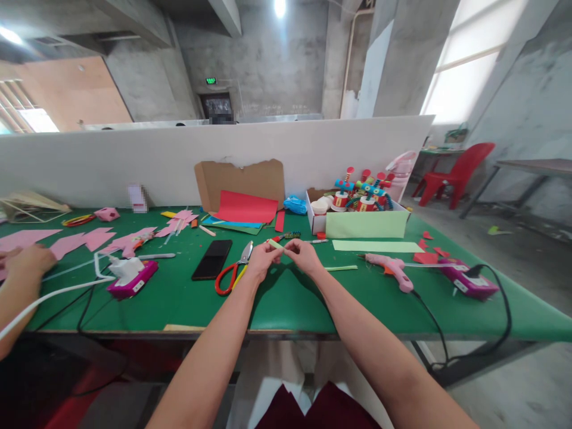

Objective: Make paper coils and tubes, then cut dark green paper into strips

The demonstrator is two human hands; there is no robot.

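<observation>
Both my hands meet over the middle of the green table. My left hand and my right hand each pinch an end of a small pale green paper strip, held just above the tabletop. Red-handled scissors lie just left of my left hand, beside a black phone. A thin green paper strip lies on the table right of my right hand.
A pink glue gun and a pink power strip with black cable lie right. A white box holds colourful paper figures. Red paper leans on cardboard. Another person's hand rests at far left near pink paper pieces and a second power strip.
</observation>
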